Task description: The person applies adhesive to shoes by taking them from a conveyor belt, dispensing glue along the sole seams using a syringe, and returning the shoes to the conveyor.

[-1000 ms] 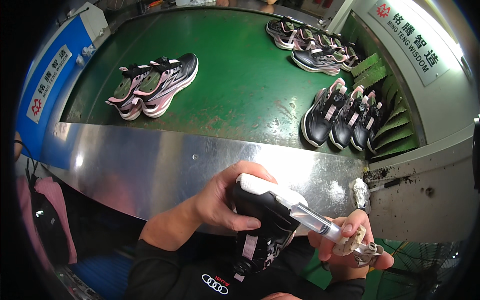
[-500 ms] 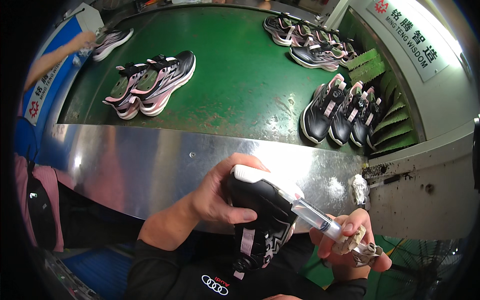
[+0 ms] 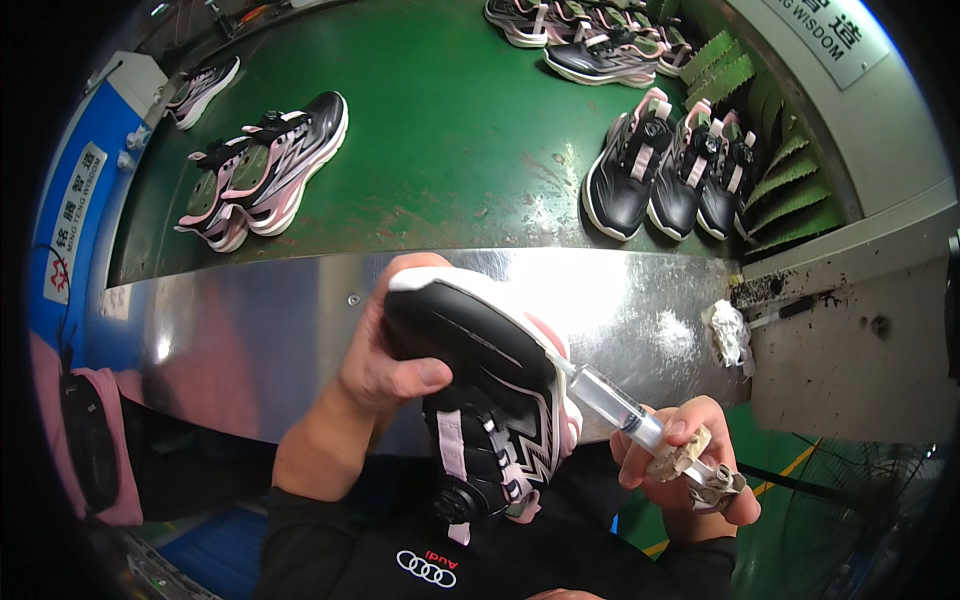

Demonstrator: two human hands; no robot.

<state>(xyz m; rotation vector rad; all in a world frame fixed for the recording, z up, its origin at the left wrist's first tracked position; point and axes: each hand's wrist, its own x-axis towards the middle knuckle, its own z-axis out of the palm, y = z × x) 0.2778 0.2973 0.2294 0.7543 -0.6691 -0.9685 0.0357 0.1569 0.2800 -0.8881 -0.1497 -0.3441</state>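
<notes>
My left hand point(image 3: 372, 350) grips a black sneaker point(image 3: 465, 335) by its toe, thumb on the upper and fingers round the white sole. The shoe has pink trim, a pink strap and a round black dial, and its toe points up and away from me. In my right hand point(image 3: 690, 440) is a clear plastic syringe point(image 3: 607, 400), its flange and plunger end wrapped in beige, crumpled material. The syringe's thin tip meets the shoe's side where the black upper joins the sole. Whether anything flows out is too small to tell.
Beyond the steel ledge point(image 3: 250, 320) lies a green conveyor belt point(image 3: 430, 170). Several sneakers stand on it: a pair point(image 3: 275, 175) at left, a row point(image 3: 685, 175) at right, others point(image 3: 600, 55) farther back. Crumpled white tissue point(image 3: 728, 335) and a black-handled tool point(image 3: 785, 312) lie right.
The sneaker has shifted left and up and turned, showing more of its side; the syringe tip stays at its edge. Another person's hand at the upper left has gone from view.
</notes>
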